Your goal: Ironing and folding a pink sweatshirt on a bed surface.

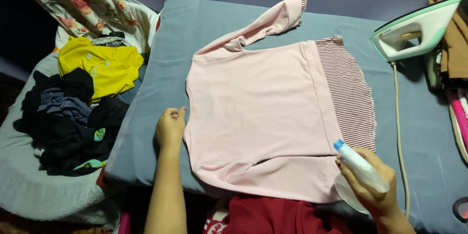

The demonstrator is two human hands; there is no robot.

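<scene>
Right hand (373, 185) grips a light, rigid spray bottle (360, 168) by its body; loosely curled left hand (170, 127) steadies the soft, limp pink top (258, 117) beside it.

Open blue pad (161, 83) at 9 o'clock of the shirt (258, 112), up to the clothes pile (73, 112). Bare strip at 12 o'clock beyond the sleeve (263, 24). Blocked at 2 o'clock by the upright iron (414, 27), with its cord (397, 127) trailing down at 3 o'clock.
</scene>
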